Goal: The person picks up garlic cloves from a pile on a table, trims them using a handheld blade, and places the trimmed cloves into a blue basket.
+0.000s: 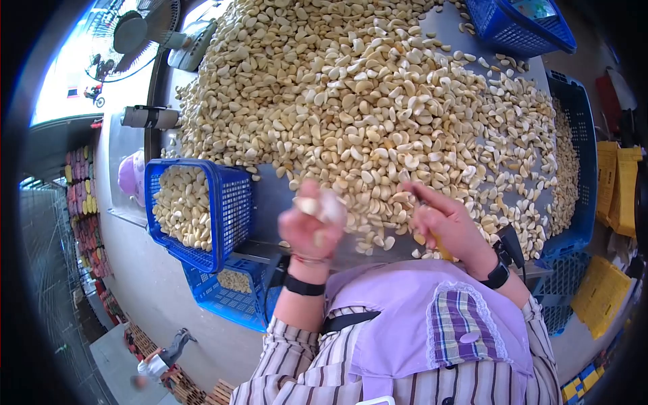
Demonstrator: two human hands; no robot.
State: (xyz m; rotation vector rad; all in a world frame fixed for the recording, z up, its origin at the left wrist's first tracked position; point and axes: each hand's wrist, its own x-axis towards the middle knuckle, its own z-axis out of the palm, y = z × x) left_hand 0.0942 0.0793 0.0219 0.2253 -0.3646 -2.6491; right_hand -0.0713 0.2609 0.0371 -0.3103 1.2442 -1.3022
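Observation:
A large heap of pale, curved, kernel-like pieces (351, 108) covers the metal table in front of me. My left hand (312, 226), blurred by motion, is turned palm up near the heap's front edge, with a few of these pale pieces in its curled fingers. Just to the right, my right hand (445, 223) is closed over the front of the heap. A slim yellow handle (443, 248) shows below its palm; the working end of that tool is not clear. Left of my left hand stands a blue basket (233, 209) filled with the same pieces.
Below that basket is a lighter blue crate (250, 317) with some pieces inside. A large blue crate (574, 108) stands at the right edge, and another blue basket (526, 34) at the far right. A fan (131, 32) and a cylindrical flask (150, 117) are at left.

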